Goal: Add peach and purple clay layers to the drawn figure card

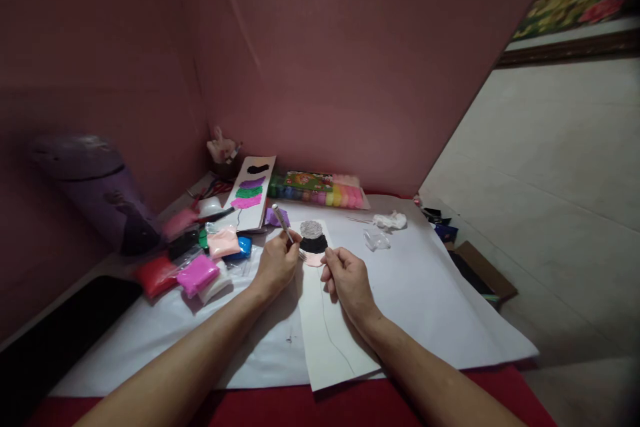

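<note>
A white paper strip [325, 334] lies in front of me, with a thin curved line drawn down it. Near its far end sit a grey textured patch [312, 229], a black patch [314, 244] and a pale pink patch [314, 259], looking like pressed clay. My left hand [279, 259] is closed round a slim white-handled tool [281, 217], tilted up to the left; its lower end is by the pink patch, its kind unclear. My right hand [347, 277] has thumb and forefinger pinched at the right edge of the pink patch; what they hold is too small to tell.
Left lie several coloured clay packets [199, 274], a dark slab [75, 327] and a purple cylinder [107, 194]. Behind are a card with coloured patches [255, 190] and a pack of coloured clay [320, 190]. Crumpled clear plastic [377, 239] and a white lump [390, 221] lie right.
</note>
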Demonstrator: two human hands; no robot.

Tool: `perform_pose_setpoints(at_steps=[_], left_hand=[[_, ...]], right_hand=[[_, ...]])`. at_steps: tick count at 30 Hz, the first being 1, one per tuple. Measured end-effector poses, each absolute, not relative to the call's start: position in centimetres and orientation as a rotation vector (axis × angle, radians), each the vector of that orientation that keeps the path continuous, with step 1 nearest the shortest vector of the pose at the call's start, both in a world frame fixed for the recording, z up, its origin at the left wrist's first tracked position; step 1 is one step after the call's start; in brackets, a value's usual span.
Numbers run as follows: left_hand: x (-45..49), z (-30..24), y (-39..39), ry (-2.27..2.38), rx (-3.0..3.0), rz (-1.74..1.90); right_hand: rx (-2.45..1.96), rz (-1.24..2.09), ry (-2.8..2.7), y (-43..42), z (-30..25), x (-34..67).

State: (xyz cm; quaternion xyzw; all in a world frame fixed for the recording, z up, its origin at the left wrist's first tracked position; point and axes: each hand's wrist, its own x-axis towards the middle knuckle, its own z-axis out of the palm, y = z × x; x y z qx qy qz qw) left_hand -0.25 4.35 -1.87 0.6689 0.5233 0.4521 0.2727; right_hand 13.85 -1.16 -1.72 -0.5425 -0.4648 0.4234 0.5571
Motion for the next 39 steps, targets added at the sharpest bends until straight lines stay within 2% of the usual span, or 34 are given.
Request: perform_pose_setpoints(at_steps=[13,20,27,39], left_hand=[[-0.38,-2.17,4.56,1.451,1.762,1.296],[-0.65,-1.86,4.34,1.444,1.603,1.466],[-0.40,-1.91,3.86,1.238,1.622,1.327],[-0.05,-1.73,3.72,1.259,1.665,1.266]], right_hand=[[-1.277,1.003,-1.105,-1.18,-1.86,13.94],[-1.277,1.014,-1.089,-1.21,-1.71,13.94],[-1.273,1.001,-1.097,-1.15,-1.66,13.90],[-1.277,0.995,-1.111,-1.07,-1.81,13.89]])
